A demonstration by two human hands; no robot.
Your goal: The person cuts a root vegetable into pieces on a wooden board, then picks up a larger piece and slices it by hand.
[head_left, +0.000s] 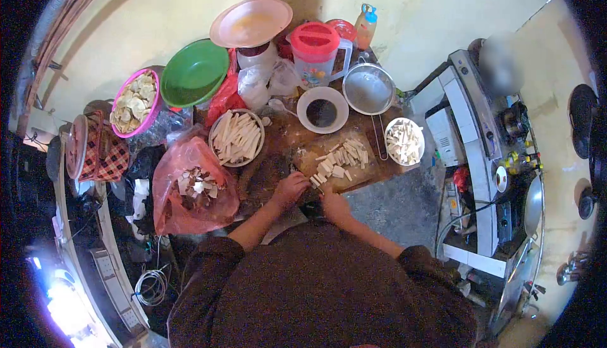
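Pale cut sticks (341,157) lie heaped on a wooden cutting board (373,172) at the middle of the worktop (404,205), just ahead of both hands. Whether a knife is in use is hard to make out: the spot between the hands is small and dark, and the person's own dark-sleeved body cuts off the near edge of the board. The left hand (289,188) is curled, its fingers bent down onto the near end of the heap, touching the pieces. The right hand (334,204) is closed into a loose fist just beside it; what it grips cannot be told. A bowl of longer strips (236,137) stands to the left, a small bowl of cut pieces (404,141) to the right.
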